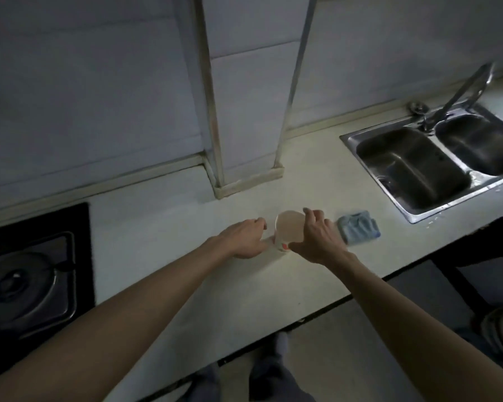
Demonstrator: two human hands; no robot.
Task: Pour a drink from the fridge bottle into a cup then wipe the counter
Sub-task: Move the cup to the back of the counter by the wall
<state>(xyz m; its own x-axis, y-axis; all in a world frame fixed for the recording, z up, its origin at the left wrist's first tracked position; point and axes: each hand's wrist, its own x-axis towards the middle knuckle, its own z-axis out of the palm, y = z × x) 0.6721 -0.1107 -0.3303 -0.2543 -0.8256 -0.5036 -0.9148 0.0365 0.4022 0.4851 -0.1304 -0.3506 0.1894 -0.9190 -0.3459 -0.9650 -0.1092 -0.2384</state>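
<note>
A paper cup [288,229] with a red mark on its wall stands upright on the pale counter [163,227], near the middle. Its inside looks light brown; I cannot tell whether that is drink. My right hand [317,242] grips it from the right, index finger over the far rim and thumb low on the wall. My left hand [244,240] presses against the cup's lower left side with curled fingers. A folded blue cloth [359,231] lies just right of my right hand. No bottle is in view.
A steel double sink [418,211] with a tap [459,97] is set into the counter at the right. A black gas hob [26,282] lies at the left. A tiled pillar [244,117] juts out behind the cup. The counter's front edge runs diagonally below my forearms.
</note>
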